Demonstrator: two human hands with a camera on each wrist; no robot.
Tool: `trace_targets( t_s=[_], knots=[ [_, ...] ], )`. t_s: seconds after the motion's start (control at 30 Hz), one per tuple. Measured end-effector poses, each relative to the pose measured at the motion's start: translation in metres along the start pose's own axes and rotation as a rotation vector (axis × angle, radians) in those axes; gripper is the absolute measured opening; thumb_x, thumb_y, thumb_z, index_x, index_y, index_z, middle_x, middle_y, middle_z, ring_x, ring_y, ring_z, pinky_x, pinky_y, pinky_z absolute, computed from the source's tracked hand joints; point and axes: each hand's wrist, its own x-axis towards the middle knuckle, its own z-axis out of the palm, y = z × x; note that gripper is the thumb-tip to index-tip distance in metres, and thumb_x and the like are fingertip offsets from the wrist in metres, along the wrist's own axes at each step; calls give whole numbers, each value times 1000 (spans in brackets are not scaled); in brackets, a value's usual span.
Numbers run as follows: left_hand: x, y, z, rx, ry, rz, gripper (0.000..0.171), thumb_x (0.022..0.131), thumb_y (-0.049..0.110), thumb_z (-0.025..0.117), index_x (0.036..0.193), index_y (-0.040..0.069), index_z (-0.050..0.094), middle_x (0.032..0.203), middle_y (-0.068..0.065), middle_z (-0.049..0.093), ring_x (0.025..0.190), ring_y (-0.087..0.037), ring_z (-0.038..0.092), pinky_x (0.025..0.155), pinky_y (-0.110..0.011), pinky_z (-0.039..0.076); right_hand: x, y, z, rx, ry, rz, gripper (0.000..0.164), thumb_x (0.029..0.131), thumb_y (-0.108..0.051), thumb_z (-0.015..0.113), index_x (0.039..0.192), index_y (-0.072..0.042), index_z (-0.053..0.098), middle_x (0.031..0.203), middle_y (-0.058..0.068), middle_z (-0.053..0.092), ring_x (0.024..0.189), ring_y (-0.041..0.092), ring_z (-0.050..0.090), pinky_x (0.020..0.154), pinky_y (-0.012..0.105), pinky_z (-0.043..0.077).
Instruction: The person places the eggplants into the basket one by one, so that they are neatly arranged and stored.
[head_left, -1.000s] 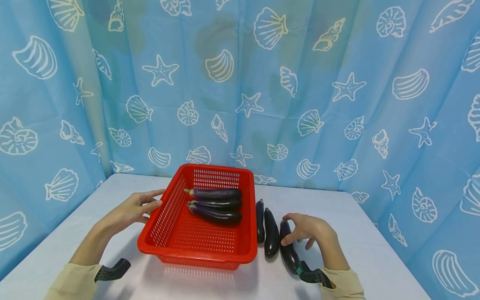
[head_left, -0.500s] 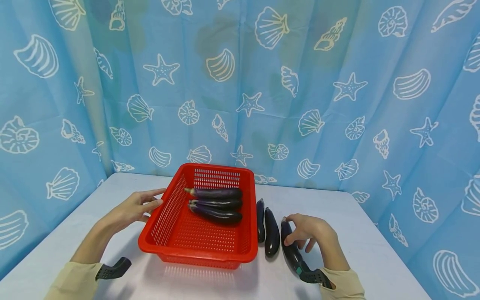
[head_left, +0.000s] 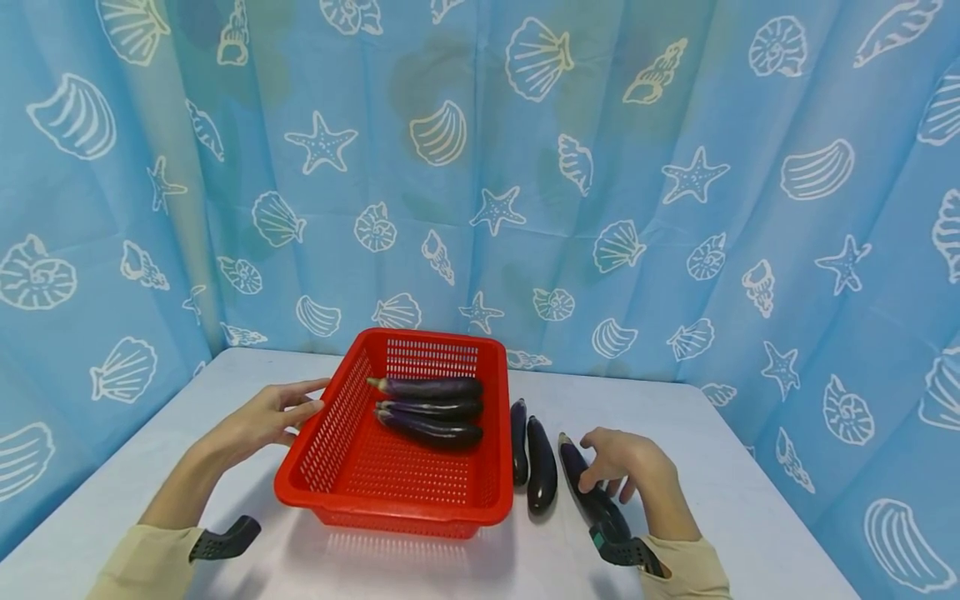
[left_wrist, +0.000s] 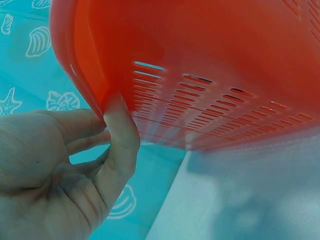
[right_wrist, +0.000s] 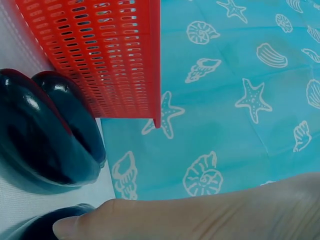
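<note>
My left hand [head_left: 258, 421] is at the left rim of a red plastic basket [head_left: 397, 515]. In the left wrist view its thumb lies against the outer wall under the rim, with the other fingers partly hidden behind. Three dark purple eggplants lie in the basket, the nearest eggplant [head_left: 427, 428] lowest in the row. To the right of the basket, my right hand [head_left: 626, 462] holds a slanted eggplant [head_left: 573, 467], thumb on its upper side and curled fingers along its right. The black wrist strap overlaps this eggplant's lower end.
Two more eggplants, a slim eggplant [head_left: 519, 442] and a thicker eggplant [head_left: 542, 471], lie between the basket and my right hand. A white table [head_left: 720, 492] carries everything. Behind it hangs a blue curtain [head_left: 480, 167] with shell and starfish prints.
The eggplant at my right hand has turned on the table: its stem end has shifted left and its lower end right. My left hand and the basket stay in place.
</note>
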Motion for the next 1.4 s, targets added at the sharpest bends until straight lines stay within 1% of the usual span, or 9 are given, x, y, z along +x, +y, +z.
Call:
trace_targets(
  t_s=[0.1, 0.33, 0.57, 0.77, 0.97, 1.1, 1.33, 1.4],
  knots=[
    [0, -1, 1, -1, 2, -2, 68, 99, 29, 58, 154, 4, 28, 134, -26, 57, 104, -26, 69, 82, -43, 60, 0, 0, 1, -3, 4, 5, 72, 80, -18, 80, 140, -1, 46, 108, 17, 67, 80, 25, 69, 65, 39, 61],
    [1, -2, 0, -6, 0, 0, 68, 99, 28, 58, 154, 4, 28, 133, -27, 58, 101, -26, 70, 80, -43, 61, 4, 0, 4, -13, 23, 38, 72, 79, -25, 82, 139, -2, 48, 113, 19, 65, 83, 26, 69, 65, 38, 61],
    [0, -1, -1, -2, 9, -6, 68, 98, 29, 59, 154, 5, 28, 133, -27, 58, 102, -26, 70, 81, -43, 61, 8, 0, 6, -2, 19, 43, 71, 79, -25, 82, 137, -2, 50, 109, 18, 65, 83, 26, 69, 66, 39, 61],
    [0, -1, 0, 1, 12, -15, 68, 98, 29, 59, 154, 5, 28, 133, -26, 58, 102, -25, 70, 81, -43, 61, 10, 0, 7, -4, -3, 35, 69, 77, -26, 83, 134, -1, 52, 103, 16, 66, 83, 27, 69, 66, 40, 61],
    [1, 0, 0, 2, 9, -14, 68, 98, 29, 59, 154, 5, 28, 134, -26, 57, 103, -26, 69, 81, -43, 60, 11, 1, 7, 19, -21, 35, 70, 78, -24, 83, 135, 1, 51, 102, 17, 65, 83, 28, 69, 65, 40, 61],
    [1, 0, 0, -2, 10, -18, 68, 98, 29, 59, 154, 5, 29, 135, -26, 57, 103, -26, 70, 82, -43, 60, 12, 1, 7, 18, -29, 33, 70, 78, -24, 82, 135, 1, 51, 104, 18, 66, 84, 29, 69, 64, 40, 61],
    [1, 0, 0, -4, -1, -5, 69, 98, 29, 58, 154, 4, 27, 134, -26, 58, 101, -24, 70, 81, -43, 61, 11, 0, 7, 14, -41, 34, 67, 78, -23, 82, 134, 0, 53, 102, 17, 66, 86, 30, 69, 66, 41, 61],
    [2, 0, 0, -10, 6, -14, 69, 98, 30, 59, 154, 5, 29, 134, -26, 58, 101, -24, 71, 80, -43, 61, 12, 0, 7, 6, -41, 33, 67, 78, -23, 82, 134, 0, 52, 103, 17, 66, 86, 30, 68, 66, 41, 61]
  ],
)
